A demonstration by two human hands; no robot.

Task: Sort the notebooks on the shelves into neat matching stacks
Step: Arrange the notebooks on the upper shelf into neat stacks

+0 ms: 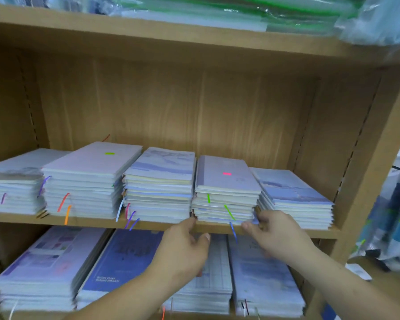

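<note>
1. My left hand sits at the lower left corner of the fourth stack, fingertips touching its bottom edge, thumb spread away, fingers loosely apart. It grips nothing that I can see.
2. My right hand is at the stack's lower right corner, at 3 o'clock from the left hand. Its fingers curl against the bottom notebooks; whether they pinch any, I cannot tell.
3. The stack stands on the middle shelf, between the third stack at 9 o'clock and the fifth stack at 3 o'clock, touching or nearly touching both.
4. Risk: its layers are uneven and skewed. If I squeeze only the bottom corners, the upper notebooks may slide back or fan sideways.
5. Risk: ribbons hang over the front edge. One could catch under my fingers and drag a notebook out.
6. Risk: pulling the stack forward may rub the neighbours and knock them askew.
7. Risk: anything slipping off the edge would drop towards the lower shelf's notebooks at 6 o'clock, mixing the sorts.
</note>
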